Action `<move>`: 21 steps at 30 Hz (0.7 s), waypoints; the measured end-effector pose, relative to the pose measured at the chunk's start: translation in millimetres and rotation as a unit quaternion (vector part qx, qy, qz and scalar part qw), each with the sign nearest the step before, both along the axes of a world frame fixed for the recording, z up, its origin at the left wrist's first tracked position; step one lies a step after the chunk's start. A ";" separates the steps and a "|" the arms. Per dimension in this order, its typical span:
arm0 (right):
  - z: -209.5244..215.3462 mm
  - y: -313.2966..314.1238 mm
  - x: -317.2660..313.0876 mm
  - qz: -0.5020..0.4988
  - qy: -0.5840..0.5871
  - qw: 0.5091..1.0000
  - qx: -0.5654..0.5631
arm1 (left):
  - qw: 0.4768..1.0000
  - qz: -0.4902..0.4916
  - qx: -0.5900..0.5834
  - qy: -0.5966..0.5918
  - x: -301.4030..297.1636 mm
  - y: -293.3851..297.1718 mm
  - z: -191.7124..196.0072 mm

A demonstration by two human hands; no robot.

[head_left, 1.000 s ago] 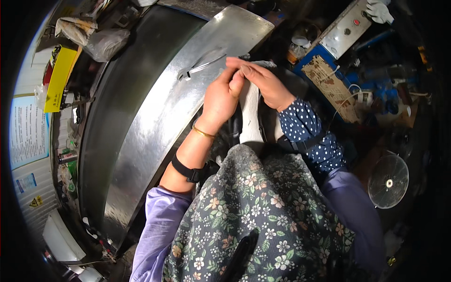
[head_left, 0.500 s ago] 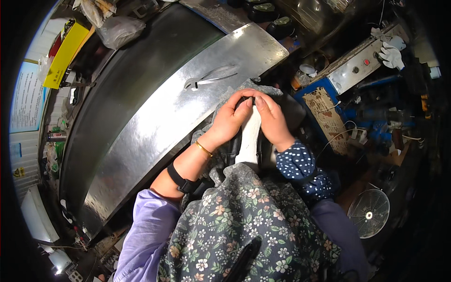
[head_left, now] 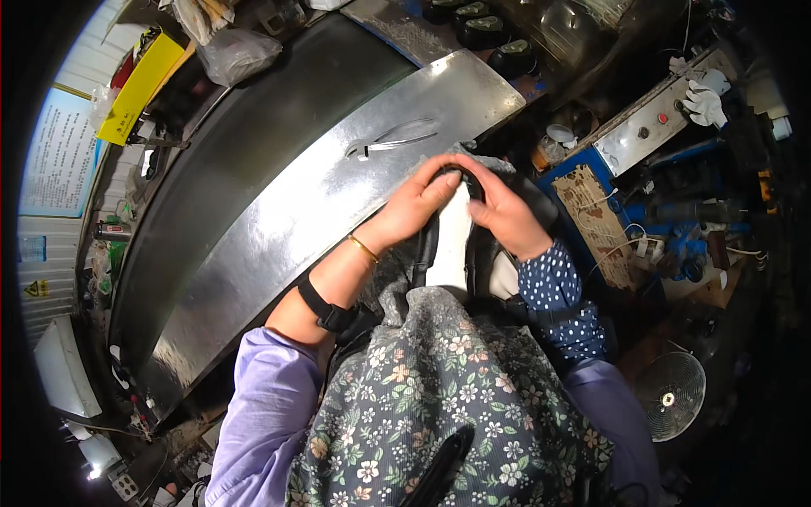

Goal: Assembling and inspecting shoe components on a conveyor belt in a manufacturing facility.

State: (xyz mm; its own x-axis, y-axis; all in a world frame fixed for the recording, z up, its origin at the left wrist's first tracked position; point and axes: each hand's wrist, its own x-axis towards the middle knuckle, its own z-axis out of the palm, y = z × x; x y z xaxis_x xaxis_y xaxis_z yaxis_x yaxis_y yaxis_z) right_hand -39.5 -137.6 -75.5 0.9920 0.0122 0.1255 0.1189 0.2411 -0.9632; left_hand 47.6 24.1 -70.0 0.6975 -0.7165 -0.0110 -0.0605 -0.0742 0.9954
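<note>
A long white piece with dark edging (head_left: 448, 245), resembling a shoe sole turned up, points away from me above my lap; its exact kind is unclear. Around its far end curls my left hand (head_left: 416, 201), the thumb pressed on the edge. My right hand (head_left: 507, 211) wraps the far right side, fingers meeting the left ones at the tip and thumb bent by the dark edge. Both hands are closed on this piece, which hides their fingertips. Beyond, on the metal-topped bench, lies a pair of pliers (head_left: 393, 139) with long handles. Grey cloth (head_left: 460, 152) shows behind my hands.
The shiny metal bench top (head_left: 279, 220) runs diagonally on my left, its edge close to my left forearm. A yellow box (head_left: 142, 84) and a plastic bag (head_left: 239, 57) sit past it. To the right stand a machine with a control panel (head_left: 642, 131) and a fan (head_left: 670, 397).
My right hand has shifted right and toward me along the piece, its thumb leaving the tip. My left hand stays at the far end. The whole view has turned slightly.
</note>
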 end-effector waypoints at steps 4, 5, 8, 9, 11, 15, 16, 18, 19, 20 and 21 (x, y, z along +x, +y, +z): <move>-2.4 15.1 -11.9 -0.061 -0.024 0.994 -0.084 | 0.996 -0.046 -0.026 0.075 0.9 2.8 5.6; -1.4 6.4 -11.0 -0.028 -0.004 0.999 -0.040 | 0.991 -0.059 -0.031 0.114 0.0 2.9 7.5; 3.1 -43.6 -13.7 0.092 0.008 0.970 0.227 | 0.996 -0.072 -0.010 -0.059 -24.7 -15.3 34.5; 6.6 -57.5 -16.7 0.093 0.019 0.943 0.319 | 0.989 -0.075 -0.022 -0.129 -36.1 -23.8 36.6; 13.6 -82.0 -35.8 0.061 0.161 0.961 0.217 | 0.962 -0.165 -0.018 -0.215 -56.6 -36.4 62.9; 22.7 -134.5 -123.6 0.152 0.362 0.900 0.192 | 0.919 -0.354 -0.115 -0.130 -48.6 -54.8 65.8; 30.6 -136.0 -138.7 0.176 0.171 0.967 -0.075 | 0.945 -0.271 -0.067 -0.173 -29.9 -56.4 52.1; 1.4 -121.0 -186.1 -0.036 0.334 0.874 0.350 | 0.970 -0.090 0.057 -0.221 18.5 -54.4 10.1; -21.2 -113.3 -211.4 -0.143 0.311 0.881 0.328 | 0.968 0.001 0.127 -0.218 45.8 -52.1 -14.1; -43.0 -105.3 -235.2 -0.250 0.285 0.880 0.287 | 0.929 0.054 0.209 -0.300 72.0 -44.3 -44.4; -61.3 -96.1 -254.1 -0.343 0.263 0.871 0.235 | 0.872 0.113 0.291 -0.376 95.4 -33.0 -72.4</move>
State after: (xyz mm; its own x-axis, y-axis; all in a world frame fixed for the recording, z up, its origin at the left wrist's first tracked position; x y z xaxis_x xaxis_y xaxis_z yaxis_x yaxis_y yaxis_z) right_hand -293.6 -233.7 -136.8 0.6676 -0.5359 -0.5169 -0.0369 0.6696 -0.7418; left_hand 143.0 -8.9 -142.4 0.7867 -0.5860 0.1942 -0.5990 -0.6487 0.4694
